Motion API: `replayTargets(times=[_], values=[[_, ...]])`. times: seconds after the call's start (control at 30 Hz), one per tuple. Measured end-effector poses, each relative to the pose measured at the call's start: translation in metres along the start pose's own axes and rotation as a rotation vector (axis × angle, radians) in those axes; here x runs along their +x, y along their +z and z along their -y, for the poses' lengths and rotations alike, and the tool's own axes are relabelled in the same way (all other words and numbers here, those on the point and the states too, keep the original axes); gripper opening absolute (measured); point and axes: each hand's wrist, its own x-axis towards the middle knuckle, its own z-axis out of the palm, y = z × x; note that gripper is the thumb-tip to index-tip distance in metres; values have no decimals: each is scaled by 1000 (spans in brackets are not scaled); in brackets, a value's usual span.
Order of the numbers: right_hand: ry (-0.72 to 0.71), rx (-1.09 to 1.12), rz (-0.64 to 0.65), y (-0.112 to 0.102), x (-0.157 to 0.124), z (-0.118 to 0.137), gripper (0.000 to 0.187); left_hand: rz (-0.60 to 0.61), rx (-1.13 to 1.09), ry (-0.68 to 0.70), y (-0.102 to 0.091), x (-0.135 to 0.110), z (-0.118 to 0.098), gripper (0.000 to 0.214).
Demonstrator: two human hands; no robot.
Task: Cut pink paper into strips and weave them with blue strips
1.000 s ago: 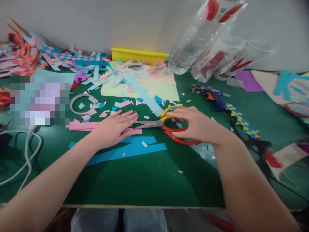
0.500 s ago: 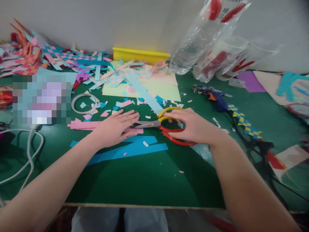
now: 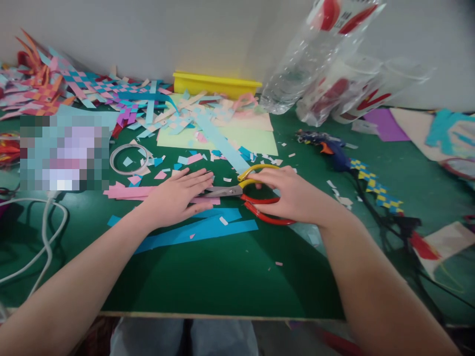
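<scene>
At mid-desk [image 3: 222, 277] the scissors [image 3: 232, 191] lie left to right, blades pointing left at the left hand [image 3: 178, 197], spread flat with open grip on a pink strip [image 3: 126, 192], while the right hand [image 3: 293, 197] closes its grip round the handles at their right end.

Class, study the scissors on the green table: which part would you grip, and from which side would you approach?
Grip the scissors by the yellow and red loop handles, coming from the right, where the right hand sits on them. They lie flat with closed blades pointing left toward the left hand.
</scene>
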Motion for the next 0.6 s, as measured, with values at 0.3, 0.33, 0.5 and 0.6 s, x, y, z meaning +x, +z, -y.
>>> replayTargets(times=[0.3, 0.33, 0.5, 0.6], values=[[-3, 0, 43, 3, 0, 1, 50, -18, 8, 7, 0, 0, 1, 64], [-3, 0, 46, 3, 0, 1, 51, -15, 10, 6, 0, 0, 0, 64], [-6, -1, 51, 2, -1, 4, 48, 5, 11, 0, -1, 1, -1, 67], [3, -6, 45, 3, 0, 5, 49, 11, -1, 2, -2, 1, -2, 68]])
